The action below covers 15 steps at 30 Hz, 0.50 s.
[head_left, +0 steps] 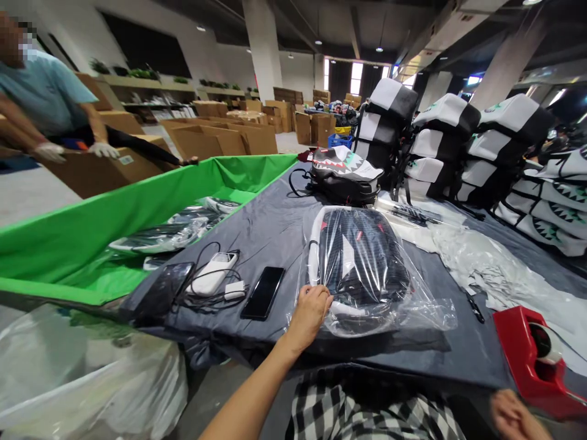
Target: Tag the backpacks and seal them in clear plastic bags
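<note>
A black and white backpack [367, 263] lies back side up on the dark cloth-covered table, inside a clear plastic bag [426, 311]. My left hand [314, 308] is at the near left corner of the bag, its fingers bent and closed on the plastic. My right hand [509, 412] is low at the right, slightly blurred, with fingers curled in. What it holds, if anything, I cannot make out. Just beyond that hand stands a red tape dispenser [523, 348] with a roll in it.
A phone [263, 293], a white power bank [213, 273] and cables lie left. Bagged packs rest in a green fabric bin [151, 201]. Stacked backpacks [440, 146] rise behind, near loose plastic bags [495, 263] and a pen [476, 307]. A gloved person [50, 98] handles a carton.
</note>
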Motion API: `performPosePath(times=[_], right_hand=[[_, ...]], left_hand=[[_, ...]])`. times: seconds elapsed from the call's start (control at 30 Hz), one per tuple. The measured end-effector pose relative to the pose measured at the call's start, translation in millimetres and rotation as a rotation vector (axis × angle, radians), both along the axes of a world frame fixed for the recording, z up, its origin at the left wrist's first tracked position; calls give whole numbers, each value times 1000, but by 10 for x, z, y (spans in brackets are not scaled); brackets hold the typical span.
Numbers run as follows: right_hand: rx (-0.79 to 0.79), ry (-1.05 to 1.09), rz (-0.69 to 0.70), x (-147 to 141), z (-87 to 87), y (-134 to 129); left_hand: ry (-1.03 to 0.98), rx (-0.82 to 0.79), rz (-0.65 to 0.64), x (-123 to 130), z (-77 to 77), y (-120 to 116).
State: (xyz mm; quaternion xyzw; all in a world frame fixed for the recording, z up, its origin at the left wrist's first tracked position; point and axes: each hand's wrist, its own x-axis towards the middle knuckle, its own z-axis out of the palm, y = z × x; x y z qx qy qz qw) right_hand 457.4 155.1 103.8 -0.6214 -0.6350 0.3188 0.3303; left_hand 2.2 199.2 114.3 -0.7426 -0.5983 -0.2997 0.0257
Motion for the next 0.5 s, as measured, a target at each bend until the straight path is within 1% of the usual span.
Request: performPosePath(times=[0.03, 0.07, 0.1, 0.13, 0.17, 0.2, 0.23, 0.3, 0.33, 0.37, 0.4, 0.43, 0.5], right_hand=[[-17, 46, 30, -268, -1, 12], [-81, 218, 43, -551, 29, 32], [-181, 362, 113, -839, 96, 61], [-263, 438, 226, -1120, 201, 105], [-299, 451, 391, -1385, 339, 170], [-272, 396, 564, -1631, 499, 262], [-228, 280, 729, -1855, 667, 382], [-134, 39, 996, -2248, 959, 690], [-117, -63, 1106, -2420, 1058, 859], [-103, -148, 1198, -2576, 1119, 1026], [-82, -233, 1265, -2717, 1143, 1181], [-57, -325, 1303, -2839, 1136, 1319], [-22, -510, 1317, -3020, 1069, 1536]], left_hand=[[-12, -4, -9, 0, -1, -2], [-23, -8, -15, 0, -2, -4], [-33, -9, -13, 1, -3, -4], [-41, -9, -7, 1, -4, -3], [-46, -8, 1, 2, -4, -2], [-50, -7, 7, 2, -3, 1], [-54, -4, 11, 1, -1, 2], [-58, -4, 4, -2, 6, 2], [-61, -3, -2, -3, 11, -1], [-65, -1, -7, -4, 14, -5], [-70, 2, -12, -4, 16, -11], [-75, 6, -15, -2, 15, -17], [-87, 13, -9, 7, 6, -26]])
